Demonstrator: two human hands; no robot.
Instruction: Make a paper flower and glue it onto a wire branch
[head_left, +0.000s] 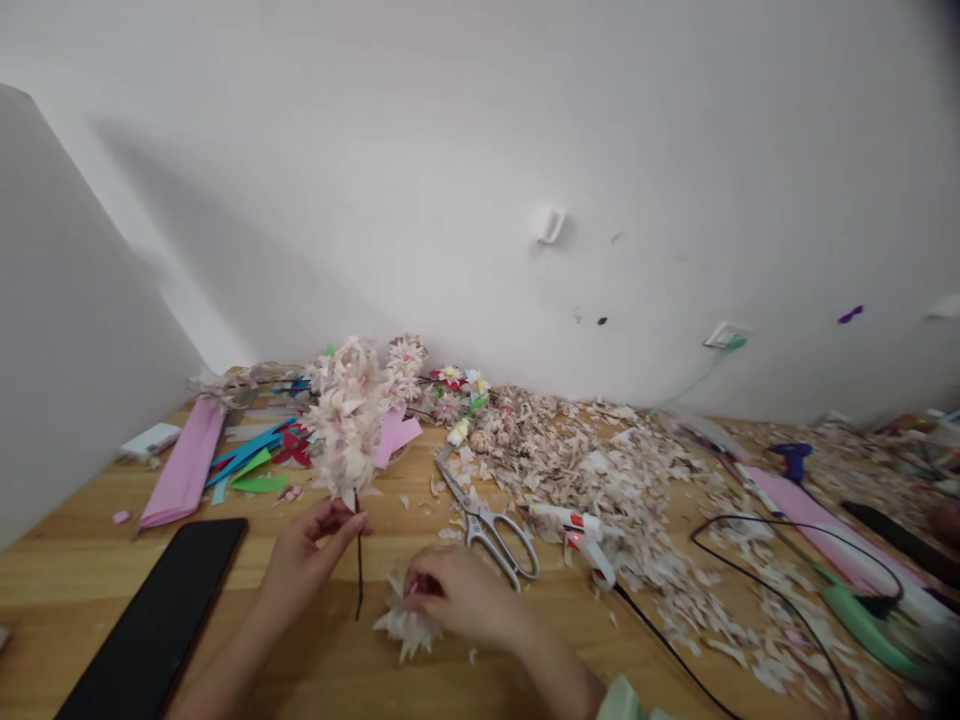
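My left hand (307, 555) grips a dark wire stem (358, 565) from below, and a dense cluster of pale pink paper flowers (346, 425) rises above it. Low on the table, my right hand (465, 595) pinches a loose, pale paper blossom (405, 628), with a small pink bit showing between the fingers. Steel scissors with open loop handles (487, 530) lie just beyond my right hand, touching neither hand.
Pale paper scraps (577, 470) heap across the wooden table (90, 540). A white glue gun (577, 540) lies among them, trailing a black cable. A black tablet (150, 620) lies at left, near pink paper sheets (184, 465). A white wall stands behind.
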